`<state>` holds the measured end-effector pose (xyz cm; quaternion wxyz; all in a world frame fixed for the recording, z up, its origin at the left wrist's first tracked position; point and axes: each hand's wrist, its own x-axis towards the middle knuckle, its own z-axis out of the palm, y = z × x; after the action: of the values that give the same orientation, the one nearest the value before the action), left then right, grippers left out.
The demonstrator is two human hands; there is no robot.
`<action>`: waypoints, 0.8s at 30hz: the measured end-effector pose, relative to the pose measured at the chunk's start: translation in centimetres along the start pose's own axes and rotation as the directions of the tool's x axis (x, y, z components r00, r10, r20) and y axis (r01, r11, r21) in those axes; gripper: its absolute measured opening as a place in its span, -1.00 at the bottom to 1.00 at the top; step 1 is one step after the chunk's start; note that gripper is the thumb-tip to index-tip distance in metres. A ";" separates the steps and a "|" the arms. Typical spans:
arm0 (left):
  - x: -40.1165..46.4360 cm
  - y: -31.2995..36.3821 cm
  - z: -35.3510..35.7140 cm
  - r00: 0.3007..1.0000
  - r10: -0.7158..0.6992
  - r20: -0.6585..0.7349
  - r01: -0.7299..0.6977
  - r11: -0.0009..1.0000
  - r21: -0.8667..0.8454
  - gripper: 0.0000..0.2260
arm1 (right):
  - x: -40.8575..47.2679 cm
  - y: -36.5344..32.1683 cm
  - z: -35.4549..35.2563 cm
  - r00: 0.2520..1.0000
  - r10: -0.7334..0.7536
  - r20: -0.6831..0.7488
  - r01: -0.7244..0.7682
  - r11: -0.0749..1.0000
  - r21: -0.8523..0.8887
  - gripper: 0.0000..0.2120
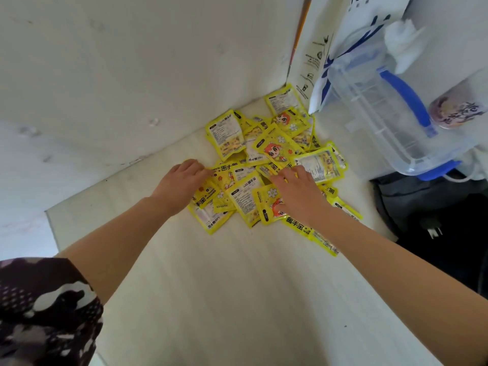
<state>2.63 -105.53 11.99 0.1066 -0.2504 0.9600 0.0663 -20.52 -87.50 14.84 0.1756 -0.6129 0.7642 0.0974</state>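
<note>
A loose pile of several yellow hand-warmer packets (274,165) lies on a pale table (211,273), pushed toward the corner by the wall. Some packets show a cartoon face, others a printed back. My left hand (182,180) lies on the pile's left edge with its fingers curled over a packet; whether it grips the packet is hidden. My right hand (295,188) rests flat on the packets in the middle-right of the pile, fingers spread and pressing down.
A clear plastic box with blue handles (390,114) stands tilted at the right, against a white printed bag (340,48). A purple-lidded cup (456,109) sits at the far right. A dark bag and a plug (433,228) lie below the box. White walls close the far side.
</note>
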 end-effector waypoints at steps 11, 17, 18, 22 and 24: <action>-1.5 0.1 -0.4 0.993 -0.111 -0.032 0.112 0.993 0.021 -0.75 | -1.0 -0.4 -0.1 1.000 -0.012 -0.024 0.011 0.999 -0.032 -0.51; -4.0 0.2 -1.1 0.943 -0.322 0.081 0.330 0.934 -0.135 -0.85 | -4.1 0.3 -0.6 0.996 0.049 -0.072 -0.023 0.945 0.327 -0.79; -4.5 0.4 -1.4 0.927 -0.366 0.085 0.376 0.906 -0.194 -0.85 | -4.7 0.5 -0.6 0.992 0.093 -0.081 -0.054 0.916 0.398 -0.80; -6.3 1.7 -2.2 0.789 -0.562 0.247 0.562 0.500 -0.658 -0.79 | -6.9 1.2 -0.5 0.940 0.338 -0.051 -0.218 0.709 0.671 -0.72; -6.8 2.9 -2.2 0.715 -0.586 0.382 0.529 0.096 -0.843 -0.75 | -8.0 1.9 0.1 0.886 0.464 0.022 -0.304 0.544 0.782 -0.68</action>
<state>6.62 -100.23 15.94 -0.0602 -0.6081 0.5816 0.5370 -20.82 -79.78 17.69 0.3201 -0.3022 0.8600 -0.2580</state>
